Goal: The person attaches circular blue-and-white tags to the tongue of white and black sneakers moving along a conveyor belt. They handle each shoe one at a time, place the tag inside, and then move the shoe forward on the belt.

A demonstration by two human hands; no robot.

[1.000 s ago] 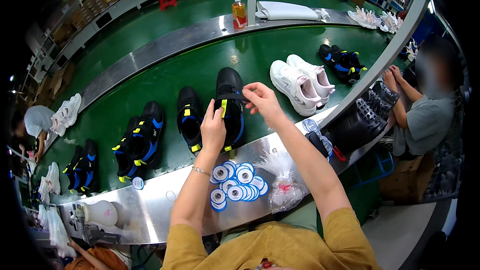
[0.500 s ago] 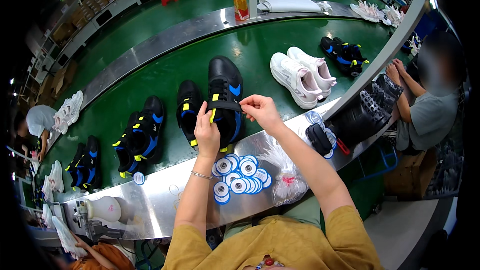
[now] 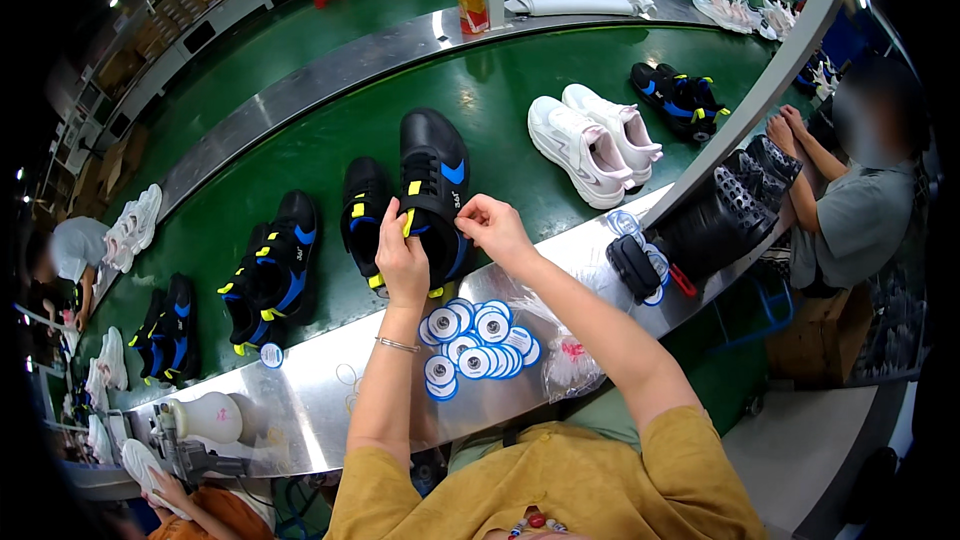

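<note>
A black sneaker with blue and yellow trim [image 3: 435,150] stands on the green belt, toe pointing away from me. My left hand [image 3: 401,265] holds its tongue area by a yellow pull tab, fingers against the opening. A dark strap [image 3: 430,204] lies across the shoe below the laces. At the strap's right end, beside the ankle, the fingers of my right hand [image 3: 497,232] are pinched; the tip of the strap is mostly hidden by them. The matching sneaker [image 3: 364,202] sits close on the left.
Round white-and-blue tags [image 3: 478,363] and a bundle of clear plastic fasteners [image 3: 572,365] lie on the metal ledge [image 3: 310,410]. White sneakers [image 3: 575,155] stand to the right on the green belt [image 3: 290,165], more black pairs left. A post [image 3: 745,90] crosses at right, near a seated co-worker [image 3: 865,210].
The strap, earlier pulled out across the shoe, now lies closer against it. My right hand has drawn in toward the shoe's side. The whole view has shifted slightly.
</note>
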